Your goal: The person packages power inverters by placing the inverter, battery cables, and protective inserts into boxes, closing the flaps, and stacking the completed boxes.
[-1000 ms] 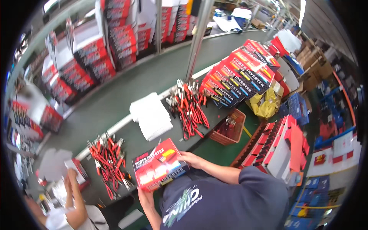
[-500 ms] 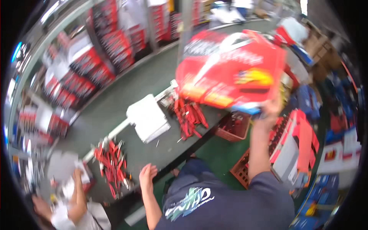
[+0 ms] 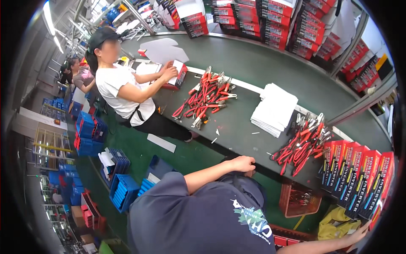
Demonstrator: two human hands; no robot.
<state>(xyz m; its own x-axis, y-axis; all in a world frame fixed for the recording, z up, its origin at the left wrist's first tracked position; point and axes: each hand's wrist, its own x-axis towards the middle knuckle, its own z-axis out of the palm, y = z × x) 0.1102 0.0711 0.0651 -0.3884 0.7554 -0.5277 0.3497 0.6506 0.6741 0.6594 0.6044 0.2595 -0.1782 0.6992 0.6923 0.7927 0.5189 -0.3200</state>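
Beside my waist, my left hand (image 3: 243,164) hangs just off the front edge of the dark workbench (image 3: 237,137), its fingers curled in and nothing visible in them. My right hand (image 3: 359,235) reaches to the lower right, with its fingers on the bottom edge of a red carton (image 3: 374,216). That carton is at the near end of a row of red and black cartons (image 3: 349,178) standing upright side by side on the bench. Against the row lies a heap of red cables with metal clips (image 3: 302,144). A stack of white sheets (image 3: 275,109) lies left of that heap.
A second clip-cable heap (image 3: 207,97) lies farther left, where a co-worker in white (image 3: 127,91) handles a carton (image 3: 179,76). Carton stacks (image 3: 275,25) line the bench's far side. Below the bench are a reddish crate (image 3: 298,201), yellow cloth (image 3: 338,224) and blue bins (image 3: 124,190).
The view has swung left. My right hand has lowered the red carton from in front of me to the row's end. My left hand has gone from spread to curled fingers.
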